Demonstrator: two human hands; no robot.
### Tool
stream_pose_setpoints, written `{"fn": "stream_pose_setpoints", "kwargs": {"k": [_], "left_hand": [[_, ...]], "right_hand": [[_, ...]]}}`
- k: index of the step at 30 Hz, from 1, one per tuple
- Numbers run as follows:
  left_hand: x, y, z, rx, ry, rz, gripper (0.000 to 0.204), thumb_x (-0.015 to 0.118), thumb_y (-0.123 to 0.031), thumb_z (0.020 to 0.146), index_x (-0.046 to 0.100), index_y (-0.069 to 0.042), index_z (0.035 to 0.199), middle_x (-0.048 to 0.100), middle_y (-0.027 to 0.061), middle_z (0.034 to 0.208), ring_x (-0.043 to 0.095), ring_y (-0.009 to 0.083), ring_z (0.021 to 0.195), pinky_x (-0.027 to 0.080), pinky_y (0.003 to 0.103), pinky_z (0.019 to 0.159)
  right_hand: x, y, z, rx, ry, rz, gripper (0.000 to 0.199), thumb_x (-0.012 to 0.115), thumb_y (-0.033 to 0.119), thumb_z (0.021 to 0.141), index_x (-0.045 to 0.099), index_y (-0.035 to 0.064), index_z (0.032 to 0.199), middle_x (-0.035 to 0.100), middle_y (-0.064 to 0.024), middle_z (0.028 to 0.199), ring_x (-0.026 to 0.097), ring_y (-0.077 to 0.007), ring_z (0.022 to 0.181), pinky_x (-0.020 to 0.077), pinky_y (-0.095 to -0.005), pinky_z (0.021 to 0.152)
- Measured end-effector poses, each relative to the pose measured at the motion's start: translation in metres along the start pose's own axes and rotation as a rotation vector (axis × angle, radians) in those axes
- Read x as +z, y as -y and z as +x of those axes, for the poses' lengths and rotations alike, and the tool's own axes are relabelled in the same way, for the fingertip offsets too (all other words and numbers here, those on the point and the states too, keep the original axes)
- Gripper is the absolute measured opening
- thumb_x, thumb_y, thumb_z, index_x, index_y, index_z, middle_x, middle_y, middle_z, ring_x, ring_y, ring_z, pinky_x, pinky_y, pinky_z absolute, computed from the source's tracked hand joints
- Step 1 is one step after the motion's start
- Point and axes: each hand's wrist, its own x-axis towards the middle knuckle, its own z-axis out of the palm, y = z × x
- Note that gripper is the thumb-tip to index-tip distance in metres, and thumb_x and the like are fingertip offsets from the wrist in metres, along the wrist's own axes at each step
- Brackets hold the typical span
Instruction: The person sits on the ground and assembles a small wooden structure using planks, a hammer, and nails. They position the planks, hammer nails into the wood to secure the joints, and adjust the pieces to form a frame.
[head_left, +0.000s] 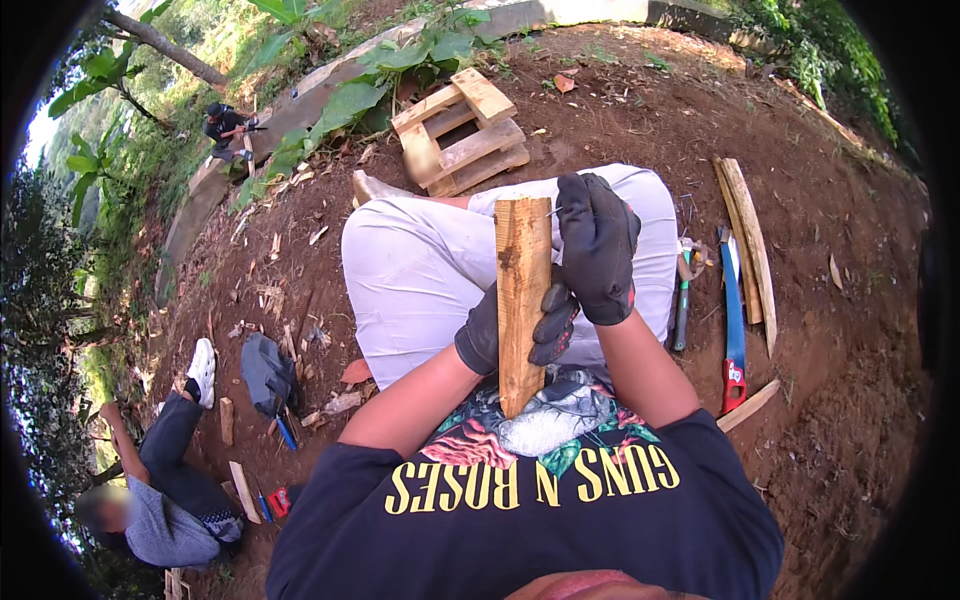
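Note:
Upright in front of my chest stands a wooden piece (523, 300) with a pointed lower end and a flat top. My left hand (553, 325), in a dark glove, wraps round its lower half from behind, fingers showing on the right side. My gloved right hand (598, 245) is closed in a pinch at the wood's upper right edge. Between its fingertips a thin, pale, nail-like object (551, 211) points at the wood; its exact kind is too small to tell. My crossed legs in light trousers (410, 270) lie beneath.
Right of my legs lie a green-handled hammer (683, 300), a blue-bladed handsaw (735, 310) with red handle, and wood strips (750, 245). A small wooden frame (465, 135) sits ahead. At left are a grey bag (267, 372), a seated person (180, 520) and another person (225, 125) farther off.

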Motion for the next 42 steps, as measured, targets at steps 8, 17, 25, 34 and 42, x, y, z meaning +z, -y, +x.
{"fn": "stream_pose_setpoints", "kwargs": {"k": [8,17,25,34,42], "left_hand": [[0.006,-0.010,0.004,0.058,-0.046,0.026,0.066,0.039,-0.070,0.109,0.058,-0.007,0.100,0.053,0.0082,0.072,0.052,0.0216,0.053,0.047,0.035,0.046],[0.032,-0.040,-0.009,0.177,-0.344,0.644,0.050,0.073,-0.020,0.102,0.052,0.001,0.141,0.074,0.0190,0.123,0.075,0.0275,0.111,0.061,0.041,0.097],[0.035,-0.032,-0.011,0.187,-0.396,0.673,0.054,0.076,-0.013,0.095,0.052,0.001,0.141,0.073,0.0170,0.126,0.073,0.0260,0.114,0.061,0.040,0.096],[0.023,-0.015,-0.016,0.140,-0.475,0.971,0.056,0.078,-0.016,0.092,0.051,-0.001,0.139,0.073,0.0157,0.117,0.073,0.0219,0.102,0.060,0.038,0.090],[0.024,-0.015,-0.013,0.227,-0.394,0.804,0.060,0.075,-0.017,0.095,0.049,0.001,0.146,0.068,0.0161,0.131,0.072,0.0233,0.110,0.060,0.039,0.093]], "right_hand": [[-0.003,0.010,0.007,0.434,0.058,0.463,0.039,0.054,0.029,0.115,0.062,0.0040,0.086,0.055,0.0006,0.073,0.048,-0.0095,0.063,0.0402,-0.0339,0.057],[-0.045,0.001,0.012,0.074,-0.058,-0.043,0.033,0.053,0.018,0.112,0.064,0.0014,0.087,0.059,-0.0093,0.073,0.056,-0.0248,0.064,0.0422,-0.0412,0.060],[-0.042,0.015,0.023,-0.275,0.092,-0.259,0.009,0.075,0.020,0.089,0.076,0.0115,0.093,0.065,-0.0098,0.074,0.064,-0.0333,0.070,0.0493,-0.0481,0.070],[-0.011,-0.013,-0.002,-0.156,0.132,-0.251,0.010,0.071,0.014,0.092,0.077,0.0090,0.098,0.068,-0.0112,0.078,0.065,-0.0350,0.072,0.0507,-0.0478,0.073],[-0.003,-0.018,-0.005,0.851,-0.003,0.973,0.037,0.060,0.031,0.113,0.062,0.0103,0.082,0.050,0.0059,0.069,0.042,-0.0057,0.059,0.0318,-0.0275,0.054]]}}
